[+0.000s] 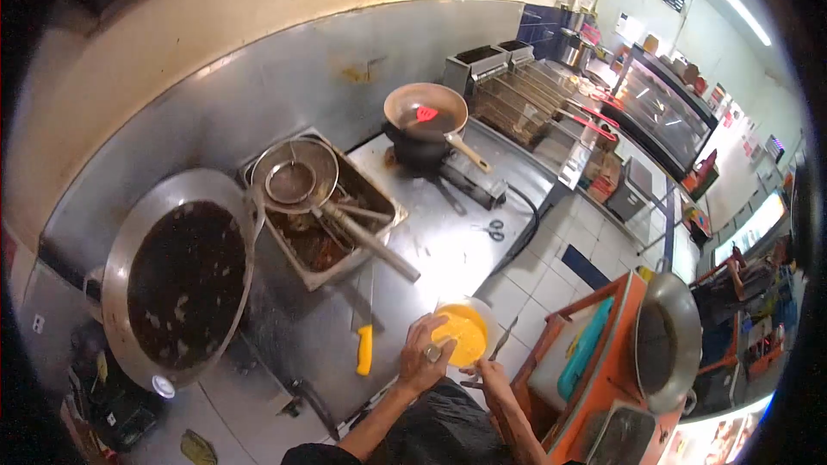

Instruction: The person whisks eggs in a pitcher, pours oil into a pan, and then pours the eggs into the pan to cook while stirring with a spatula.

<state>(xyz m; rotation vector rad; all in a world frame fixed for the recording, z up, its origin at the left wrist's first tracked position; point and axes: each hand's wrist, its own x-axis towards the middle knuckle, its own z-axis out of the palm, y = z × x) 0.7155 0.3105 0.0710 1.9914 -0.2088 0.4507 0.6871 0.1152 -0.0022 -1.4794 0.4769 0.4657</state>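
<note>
While between hands (422,355), bowl (488,320) mouth-up.

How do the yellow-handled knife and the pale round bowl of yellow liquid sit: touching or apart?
Apart. The head view shows a strip of steel counter between knife and bowl.

The counter (412,245) is glossy metal (the wall panel (258,90) duller), the knife handle (364,351) plastic

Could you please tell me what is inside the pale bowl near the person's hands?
The bowl holds a yellow mixture, its surface mostly in view. The left hand covers part of the bowl's left side, and anything beneath the mixture's surface is hidden.
</note>
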